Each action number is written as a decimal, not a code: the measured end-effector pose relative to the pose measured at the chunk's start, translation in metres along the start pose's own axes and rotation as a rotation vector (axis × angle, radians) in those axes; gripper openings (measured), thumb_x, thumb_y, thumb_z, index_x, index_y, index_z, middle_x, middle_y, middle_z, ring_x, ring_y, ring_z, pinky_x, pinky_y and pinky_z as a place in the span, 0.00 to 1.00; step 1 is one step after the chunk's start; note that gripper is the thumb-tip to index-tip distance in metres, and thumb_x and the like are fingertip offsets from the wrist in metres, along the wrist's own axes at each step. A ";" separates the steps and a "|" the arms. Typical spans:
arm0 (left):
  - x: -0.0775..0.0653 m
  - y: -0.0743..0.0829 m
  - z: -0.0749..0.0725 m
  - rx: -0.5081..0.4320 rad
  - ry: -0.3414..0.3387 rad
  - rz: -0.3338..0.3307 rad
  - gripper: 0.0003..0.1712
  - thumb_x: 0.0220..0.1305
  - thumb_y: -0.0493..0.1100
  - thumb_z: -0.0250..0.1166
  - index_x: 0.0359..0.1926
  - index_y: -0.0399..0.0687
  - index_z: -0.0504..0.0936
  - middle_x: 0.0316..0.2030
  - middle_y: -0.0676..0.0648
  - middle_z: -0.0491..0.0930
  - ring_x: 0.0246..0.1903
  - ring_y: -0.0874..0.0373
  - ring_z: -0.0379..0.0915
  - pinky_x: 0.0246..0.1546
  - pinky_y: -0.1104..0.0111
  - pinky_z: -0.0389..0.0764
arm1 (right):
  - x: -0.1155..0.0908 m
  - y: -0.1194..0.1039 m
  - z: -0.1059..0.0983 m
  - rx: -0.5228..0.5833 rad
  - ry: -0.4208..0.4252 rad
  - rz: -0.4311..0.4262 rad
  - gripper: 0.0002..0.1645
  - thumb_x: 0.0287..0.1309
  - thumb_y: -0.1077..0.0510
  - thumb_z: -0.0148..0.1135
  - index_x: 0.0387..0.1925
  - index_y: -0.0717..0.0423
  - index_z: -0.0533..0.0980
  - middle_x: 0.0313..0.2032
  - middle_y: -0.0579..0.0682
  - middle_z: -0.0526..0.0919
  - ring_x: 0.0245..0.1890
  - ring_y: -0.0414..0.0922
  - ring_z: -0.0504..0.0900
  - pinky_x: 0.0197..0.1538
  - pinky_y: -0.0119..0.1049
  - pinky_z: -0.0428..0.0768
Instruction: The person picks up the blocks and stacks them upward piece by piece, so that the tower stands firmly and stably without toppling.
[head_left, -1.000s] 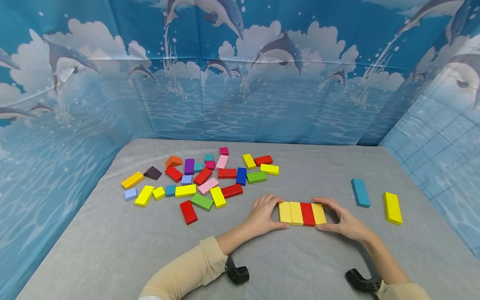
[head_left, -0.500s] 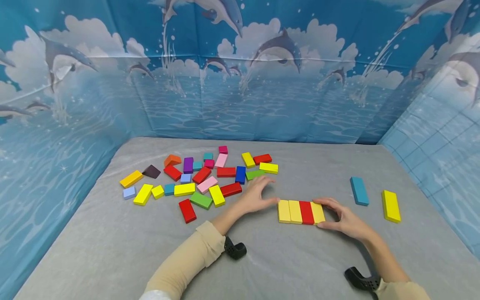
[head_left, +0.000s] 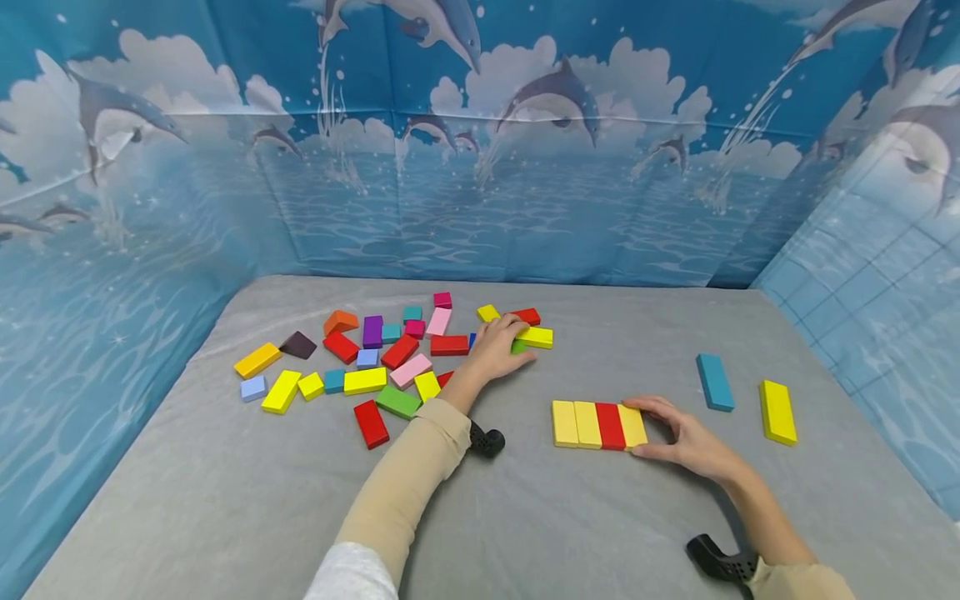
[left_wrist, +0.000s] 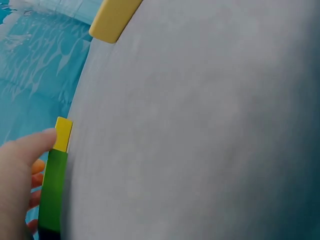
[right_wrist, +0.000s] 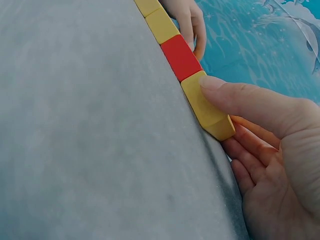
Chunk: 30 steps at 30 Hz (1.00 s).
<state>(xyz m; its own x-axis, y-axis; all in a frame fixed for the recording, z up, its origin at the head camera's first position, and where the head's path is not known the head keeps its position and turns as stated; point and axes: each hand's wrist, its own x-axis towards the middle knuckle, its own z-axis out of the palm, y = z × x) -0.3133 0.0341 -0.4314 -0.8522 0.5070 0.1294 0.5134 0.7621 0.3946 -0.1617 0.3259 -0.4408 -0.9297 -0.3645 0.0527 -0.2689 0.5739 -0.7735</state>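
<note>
A row of flat blocks lies side by side on the grey cloth: two yellow blocks [head_left: 577,425], a red block [head_left: 611,427] and a yellow end block [head_left: 633,425]. My right hand [head_left: 686,442] pinches that end block, thumb on its near end and fingers at the far one. My left hand [head_left: 491,354] is over the loose blocks, thumb and fingers spread around a green block [left_wrist: 52,195] that it partly hides. Just beyond the green one, a yellow block [head_left: 536,337] sits near the fingertips. In the left wrist view, the thumb [left_wrist: 37,145] overlaps the yellow block's edge.
Loose colored blocks, among them a red block [head_left: 371,424] and a purple block [head_left: 372,332], are scattered at the left and back. Off to the right lie a teal block [head_left: 716,382] and a yellow block [head_left: 778,412]. A dolphin-print curtain [head_left: 450,208] encloses the cloth.
My left hand has let go of the row's left end and moved up and left to the green and yellow blocks. The right hand has stayed at the row's right end.
</note>
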 end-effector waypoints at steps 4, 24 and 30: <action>0.004 0.002 0.003 0.050 -0.002 -0.036 0.32 0.60 0.60 0.57 0.62 0.51 0.68 0.58 0.49 0.64 0.59 0.56 0.57 0.61 0.58 0.55 | 0.001 -0.001 0.000 0.000 0.006 -0.002 0.35 0.48 0.53 0.68 0.59 0.51 0.67 0.58 0.54 0.66 0.53 0.28 0.60 0.53 0.18 0.60; 0.002 0.008 0.005 -0.079 0.037 -0.053 0.23 0.58 0.53 0.62 0.53 0.50 0.77 0.48 0.50 0.74 0.51 0.58 0.66 0.58 0.60 0.58 | -0.001 0.005 0.000 -0.050 0.038 -0.066 0.38 0.44 0.56 0.71 0.58 0.57 0.67 0.55 0.55 0.68 0.52 0.31 0.63 0.52 0.14 0.59; 0.001 0.022 0.008 -0.152 0.043 0.049 0.23 0.58 0.52 0.62 0.52 0.46 0.77 0.44 0.49 0.73 0.46 0.58 0.66 0.51 0.67 0.67 | -0.001 0.005 -0.002 -0.053 0.029 -0.037 0.37 0.45 0.57 0.71 0.59 0.56 0.67 0.55 0.55 0.67 0.52 0.32 0.63 0.52 0.16 0.60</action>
<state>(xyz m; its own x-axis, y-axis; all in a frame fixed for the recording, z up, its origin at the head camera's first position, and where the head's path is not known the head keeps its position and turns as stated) -0.3026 0.0545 -0.4303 -0.8316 0.5222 0.1893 0.5361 0.6655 0.5194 -0.1620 0.3305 -0.4436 -0.9255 -0.3654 0.0992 -0.3154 0.5991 -0.7360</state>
